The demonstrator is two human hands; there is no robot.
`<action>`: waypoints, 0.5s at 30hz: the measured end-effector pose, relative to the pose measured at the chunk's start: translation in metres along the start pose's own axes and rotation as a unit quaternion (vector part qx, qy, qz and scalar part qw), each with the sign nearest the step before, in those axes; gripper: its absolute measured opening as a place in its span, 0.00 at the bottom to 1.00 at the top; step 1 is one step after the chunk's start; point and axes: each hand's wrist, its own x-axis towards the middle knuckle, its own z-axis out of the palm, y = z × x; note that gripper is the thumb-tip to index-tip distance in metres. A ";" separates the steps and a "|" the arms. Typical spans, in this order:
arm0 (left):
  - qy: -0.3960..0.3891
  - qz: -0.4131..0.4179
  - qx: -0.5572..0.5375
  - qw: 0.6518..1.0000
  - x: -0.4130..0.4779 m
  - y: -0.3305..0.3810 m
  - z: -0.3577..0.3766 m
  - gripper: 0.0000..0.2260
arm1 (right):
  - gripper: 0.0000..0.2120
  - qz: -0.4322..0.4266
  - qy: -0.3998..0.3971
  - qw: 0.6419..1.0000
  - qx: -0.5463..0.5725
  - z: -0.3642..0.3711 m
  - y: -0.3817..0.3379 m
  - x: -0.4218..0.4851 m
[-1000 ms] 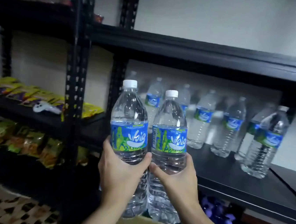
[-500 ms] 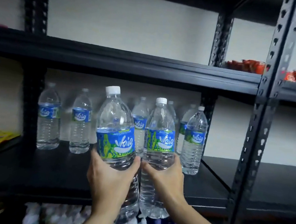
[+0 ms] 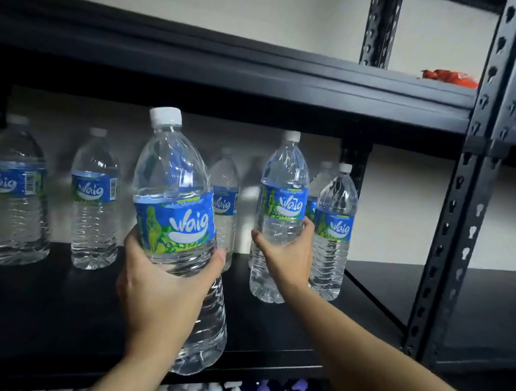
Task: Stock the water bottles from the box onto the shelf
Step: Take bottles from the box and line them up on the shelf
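At the far left of the black shelf, two water bottles are already stood upright along the back, near each other but apart, presumably so that the front stays free for further rows. Next, a large bottle is gripped around its lower body by the left hand, fingers wrapped closed beneath the label; it is held upright in front of the shelf edge and not yet set down, probably while a spot is chosen. Clear ribbed plastic, a white cap and a blue and green label reading "Waig" are seen on it. Behind it another stocked bottle is partly hidden. Further right, a second bottle is clasped at its waist by the right hand, with its base at or just above the shelf; contact cannot be judged. It is being placed just beside a standing bottle, apparently to extend the row. The box is not in view.
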 end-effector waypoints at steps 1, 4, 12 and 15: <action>-0.002 -0.001 0.000 1.000 0.003 -0.003 0.000 0.39 | 0.43 -0.001 -0.001 1.000 -0.001 0.003 0.005 0.005; -0.005 0.008 0.009 1.000 0.013 -0.013 -0.001 0.40 | 0.44 0.002 0.007 1.000 -0.006 0.013 0.018 0.016; -0.025 0.032 0.018 0.999 0.026 -0.020 0.000 0.39 | 0.44 0.013 0.024 1.000 -0.013 0.030 0.051 0.019; -0.026 0.040 0.016 0.999 0.027 -0.020 0.002 0.40 | 0.46 0.023 0.027 0.999 -0.001 0.031 0.053 0.021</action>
